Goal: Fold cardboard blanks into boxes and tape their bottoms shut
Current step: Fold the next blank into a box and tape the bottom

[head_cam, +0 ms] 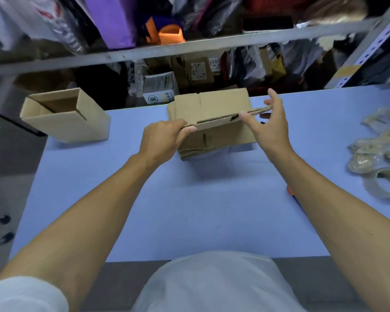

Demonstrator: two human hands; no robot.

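A worker lifts a flat cardboard blank off the stack of blanks at the 12 o'clock edge of the blue table. The left hand pinches the blank's near-left corner; the right hand, fingers spread, touches its near edge at 3 o'clock without clasping it. The corrugated sheet looks light and stiff, best taken by opposite edges. A folded box stands at 10 o'clock, a tape roll at 3 o'clock.

So I've got the blank stack mid-table, folded box off left, tape roll far right, shelves behind it all.
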